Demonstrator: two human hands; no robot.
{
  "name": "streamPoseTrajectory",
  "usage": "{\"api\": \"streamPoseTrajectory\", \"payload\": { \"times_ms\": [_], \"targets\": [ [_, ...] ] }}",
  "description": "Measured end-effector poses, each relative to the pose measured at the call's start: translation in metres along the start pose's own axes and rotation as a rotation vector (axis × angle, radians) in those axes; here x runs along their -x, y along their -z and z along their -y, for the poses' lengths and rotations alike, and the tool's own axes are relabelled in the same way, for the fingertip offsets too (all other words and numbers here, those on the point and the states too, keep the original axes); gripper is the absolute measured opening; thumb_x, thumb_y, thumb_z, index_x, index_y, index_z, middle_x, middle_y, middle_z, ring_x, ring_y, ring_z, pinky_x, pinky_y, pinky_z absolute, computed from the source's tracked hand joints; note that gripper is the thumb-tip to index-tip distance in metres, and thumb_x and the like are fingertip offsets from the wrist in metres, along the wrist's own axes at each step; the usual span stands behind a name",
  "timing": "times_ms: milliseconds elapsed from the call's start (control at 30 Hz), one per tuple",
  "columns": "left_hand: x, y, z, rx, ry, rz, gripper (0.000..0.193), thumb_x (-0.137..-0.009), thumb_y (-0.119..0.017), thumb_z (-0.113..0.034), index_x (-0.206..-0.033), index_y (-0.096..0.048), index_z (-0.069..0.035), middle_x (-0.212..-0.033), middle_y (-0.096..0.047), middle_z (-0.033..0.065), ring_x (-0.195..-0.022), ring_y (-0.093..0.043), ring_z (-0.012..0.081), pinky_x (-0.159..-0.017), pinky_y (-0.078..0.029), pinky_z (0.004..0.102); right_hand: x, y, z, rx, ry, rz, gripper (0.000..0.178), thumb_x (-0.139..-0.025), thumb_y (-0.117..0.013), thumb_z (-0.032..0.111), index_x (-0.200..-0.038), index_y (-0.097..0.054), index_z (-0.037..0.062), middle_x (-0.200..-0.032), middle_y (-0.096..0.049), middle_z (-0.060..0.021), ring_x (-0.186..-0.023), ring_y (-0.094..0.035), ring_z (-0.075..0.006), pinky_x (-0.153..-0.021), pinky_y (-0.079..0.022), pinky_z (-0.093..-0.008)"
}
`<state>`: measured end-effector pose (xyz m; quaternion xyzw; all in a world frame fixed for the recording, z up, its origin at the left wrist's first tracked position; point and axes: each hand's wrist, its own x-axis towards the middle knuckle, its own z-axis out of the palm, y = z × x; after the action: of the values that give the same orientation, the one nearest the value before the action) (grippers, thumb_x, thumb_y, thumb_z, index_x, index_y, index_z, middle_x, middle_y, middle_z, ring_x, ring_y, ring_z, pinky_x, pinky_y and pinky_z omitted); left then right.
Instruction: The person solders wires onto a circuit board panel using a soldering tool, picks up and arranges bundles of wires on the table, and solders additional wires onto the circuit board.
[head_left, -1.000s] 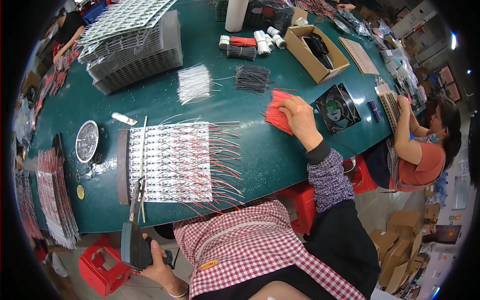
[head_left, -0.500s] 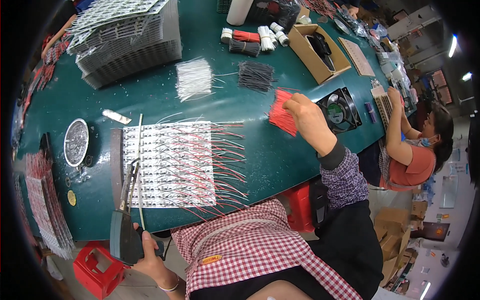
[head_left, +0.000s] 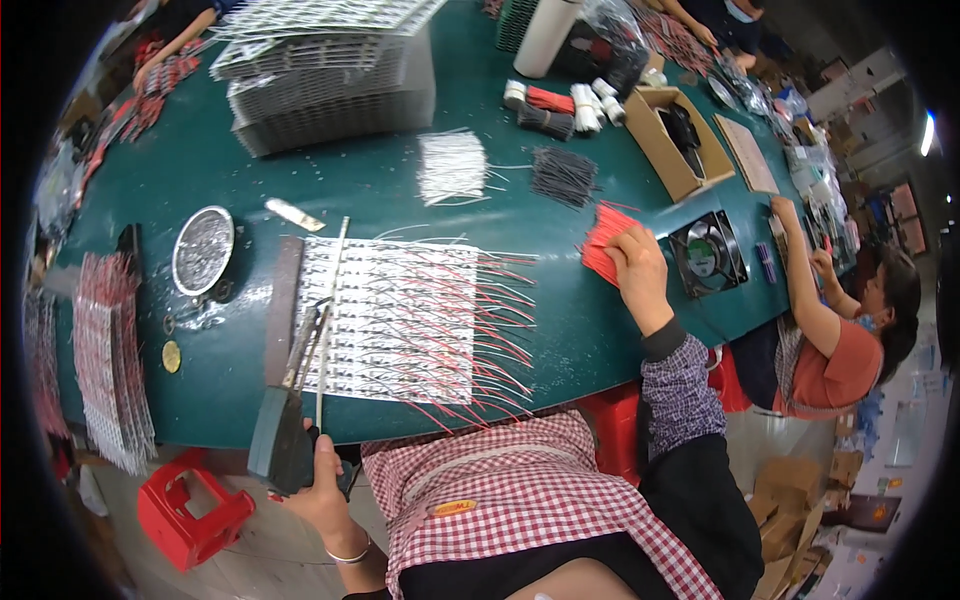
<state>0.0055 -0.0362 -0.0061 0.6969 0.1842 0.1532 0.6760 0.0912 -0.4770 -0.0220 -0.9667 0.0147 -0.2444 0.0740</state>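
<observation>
My left hand (head_left: 326, 498) is wrapped round the handle of a dark green soldering gun (head_left: 274, 440). Its slim tip points over the left part of a white circuit board panel (head_left: 385, 335), where a pale strip (head_left: 333, 300) lies crosswise. Rows of red, white and black wires stick out from the panel's right side. Farther right, my right hand (head_left: 645, 275) pinches at the edge of a pile of cut red wires (head_left: 603, 250); how many its fingers grip cannot be seen. White wires (head_left: 452, 168) and black wires (head_left: 563, 176) lie in piles behind.
A metal bowl (head_left: 203, 250) stands left of the panel, near wired boards (head_left: 105, 350). A tall board stack (head_left: 335, 95) is at the back. Right of the red pile are a black fan (head_left: 708, 253) and a cardboard box (head_left: 680, 145). A co-worker (head_left: 835, 330) sits at the right.
The whole view has shifted, so the table things appear farther right. My right hand stays at the red wires, its fingers now lower along the pile's right edge. My left hand still holds the soldering gun.
</observation>
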Motion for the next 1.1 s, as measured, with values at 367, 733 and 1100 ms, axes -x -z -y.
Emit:
{"api": "streamPoseTrajectory", "payload": {
  "times_ms": [367,733,1100],
  "targets": [
    [-0.008,-0.010,-0.007,0.042,0.012,-0.006,0.033,-0.083,-0.069,0.009,-0.115,-0.060,0.008,-0.097,-0.067,0.0121,-0.057,-0.055,0.0083,-0.050,-0.044,0.0224,-0.009,0.005,-0.006,-0.033,0.045,-0.095,0.008,-0.083,-0.067,0.003,-0.091,-0.070,0.0025,-0.085,-0.066,-0.0142,-0.082,-0.064,-0.0335,-0.070,-0.051,-0.0415],
    [-0.013,-0.012,-0.009,0.101,0.007,0.074,0.020,-0.082,-0.080,-0.007,-0.096,-0.068,0.001,-0.091,-0.069,0.0013,-0.078,-0.062,0.0074,-0.068,-0.049,0.0250,-0.036,0.038,0.016,0.059,0.211,0.155,0.012,-0.079,-0.055,-0.002,-0.089,-0.061,0.0001,-0.088,-0.056,-0.0164,-0.088,-0.058,-0.0346,-0.072,-0.049,-0.0427],
    [-0.010,-0.001,-0.008,0.080,-0.212,0.101,0.015,-0.082,-0.075,0.000,-0.095,-0.069,0.002,-0.080,-0.068,0.0010,-0.069,-0.059,0.0047,-0.060,-0.046,0.0222,-0.066,-0.029,0.060,0.726,0.762,0.509,0.005,-0.074,-0.065,0.007,-0.074,-0.070,0.0088,-0.084,-0.063,-0.0094,-0.090,-0.061,-0.0242,-0.066,-0.053,-0.0296]
  ]
}}
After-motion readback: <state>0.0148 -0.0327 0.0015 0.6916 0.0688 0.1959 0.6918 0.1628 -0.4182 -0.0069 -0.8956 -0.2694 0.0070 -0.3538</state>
